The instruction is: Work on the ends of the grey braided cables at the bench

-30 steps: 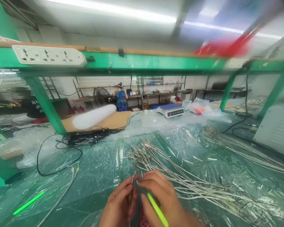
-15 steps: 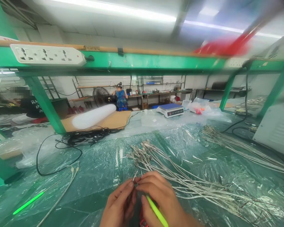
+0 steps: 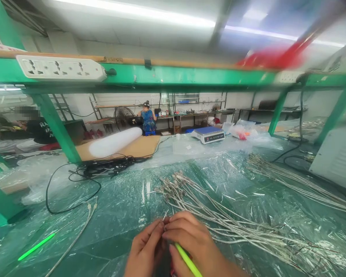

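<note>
My left hand (image 3: pixel 145 250) and my right hand (image 3: pixel 192 244) meet at the bottom centre, fingertips pinched together on the end of a thin grey cable (image 3: pixel 165 216). A bright green stick (image 3: pixel 187 261) lies across my right hand, held under its fingers. Just beyond the hands a bundle of grey cables with metal ends (image 3: pixel 207 207) fans out to the right over the plastic-covered green bench (image 3: pixel 123 204). What sits below my palms is hidden, apart from a bit of red.
A second green stick (image 3: pixel 36 246) and a loose grey cable (image 3: pixel 75 238) lie at the left. Black leads (image 3: pixel 83 175), a white roll (image 3: pixel 115 141), a scale (image 3: pixel 208 134) and more cables (image 3: pixel 294 181) sit farther back. Other people work at the far left and rear.
My hands have drawn closer together, fingertips now touching at the cable end. Everything else on the bench stays put.
</note>
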The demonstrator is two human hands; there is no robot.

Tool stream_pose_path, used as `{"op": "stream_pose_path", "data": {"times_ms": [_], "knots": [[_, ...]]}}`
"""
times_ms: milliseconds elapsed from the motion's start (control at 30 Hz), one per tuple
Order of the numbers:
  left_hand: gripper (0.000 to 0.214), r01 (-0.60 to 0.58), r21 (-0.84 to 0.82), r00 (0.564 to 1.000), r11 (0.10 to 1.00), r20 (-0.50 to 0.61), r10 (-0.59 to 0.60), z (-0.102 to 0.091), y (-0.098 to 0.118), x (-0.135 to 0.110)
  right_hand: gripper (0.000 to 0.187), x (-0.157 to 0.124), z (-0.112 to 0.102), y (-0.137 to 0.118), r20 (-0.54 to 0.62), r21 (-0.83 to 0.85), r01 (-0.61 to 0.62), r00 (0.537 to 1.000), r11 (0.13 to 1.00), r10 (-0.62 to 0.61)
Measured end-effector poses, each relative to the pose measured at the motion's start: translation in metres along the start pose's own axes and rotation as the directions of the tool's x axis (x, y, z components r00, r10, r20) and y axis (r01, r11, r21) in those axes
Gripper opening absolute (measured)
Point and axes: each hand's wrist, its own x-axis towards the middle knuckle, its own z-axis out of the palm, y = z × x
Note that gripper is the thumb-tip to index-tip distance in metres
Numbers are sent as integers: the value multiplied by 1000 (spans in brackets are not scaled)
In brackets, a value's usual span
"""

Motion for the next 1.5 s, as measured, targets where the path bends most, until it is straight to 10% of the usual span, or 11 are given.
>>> {"op": "stream_pose_path", "data": {"times_ms": [1500], "knots": [[29, -216, 271, 969, 938, 178, 171, -14, -13, 12, 27, 2, -3, -4, -133, -27, -30, 991, 999, 26]]}}
